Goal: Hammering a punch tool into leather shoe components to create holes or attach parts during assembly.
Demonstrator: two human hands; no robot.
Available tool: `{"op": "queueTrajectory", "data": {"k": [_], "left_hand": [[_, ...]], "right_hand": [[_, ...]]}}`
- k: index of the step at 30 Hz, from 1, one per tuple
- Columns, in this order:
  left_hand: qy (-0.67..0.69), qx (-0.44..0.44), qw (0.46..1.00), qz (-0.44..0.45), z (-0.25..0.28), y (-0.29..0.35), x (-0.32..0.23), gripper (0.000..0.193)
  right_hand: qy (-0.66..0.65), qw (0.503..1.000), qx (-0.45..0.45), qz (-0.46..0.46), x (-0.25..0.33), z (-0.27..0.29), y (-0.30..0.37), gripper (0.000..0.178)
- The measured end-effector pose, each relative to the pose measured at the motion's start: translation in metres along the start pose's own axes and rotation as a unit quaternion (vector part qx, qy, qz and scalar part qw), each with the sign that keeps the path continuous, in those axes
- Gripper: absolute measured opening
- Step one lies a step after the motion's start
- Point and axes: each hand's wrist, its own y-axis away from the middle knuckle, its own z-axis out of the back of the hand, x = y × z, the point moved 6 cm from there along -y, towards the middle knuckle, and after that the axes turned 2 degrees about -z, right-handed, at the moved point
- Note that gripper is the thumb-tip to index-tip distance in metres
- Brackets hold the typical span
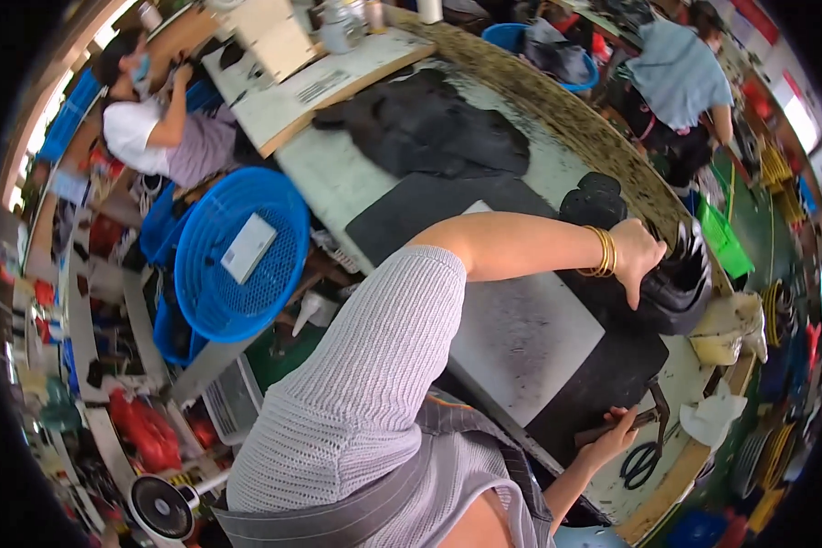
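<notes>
Both hands on the tabletop (521,338).
Left hand (637,258) grips black shoe (676,288); right hand (612,438) clasps brown tool (616,426), scissors (644,457) just beside it.

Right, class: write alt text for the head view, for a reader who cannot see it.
A person at a long pale worktable reaches their left hand onto a stack of black moulded shoe pieces, while their right hand holds a small dark tool beside black scissors.
</notes>
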Motion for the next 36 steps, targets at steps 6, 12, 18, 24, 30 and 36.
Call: {"op": "queueTrajectory", "data": {"k": [6,12,18,24,30,36], "left_hand": [[0.071,-0.148,0.962,0.217,0.114,0.16,0.047,0.083],[-0.094,-0.231,0.851,0.461,0.199,0.44,0.064,0.089],[0.036,-0.264,0.656,0.706,0.148,0.707,0.065,0.073],[-0.095,0.091,0.552,0.824,0.006,0.826,0.073,0.097],[-0.215,-0.261,0.611,0.716,0.08,0.709,0.133,0.05],[0.075,-0.438,0.581,0.681,0.089,0.59,0.291,0.059]], "right_hand": [[0.014,1.0,-0.006,0.016,0.001,0.003,-0.001,0.027],[0.04,0.998,-0.012,0.04,0.001,0.013,-0.009,0.027],[0.024,0.998,0.007,-0.055,0.016,-0.009,0.003,0.026],[0.005,0.993,0.033,-0.109,0.005,-0.037,0.002,0.022],[0.017,0.996,0.037,-0.083,0.02,-0.047,0.009,0.023],[0.039,0.996,0.055,-0.059,0.04,-0.088,0.019,0.023]]}}
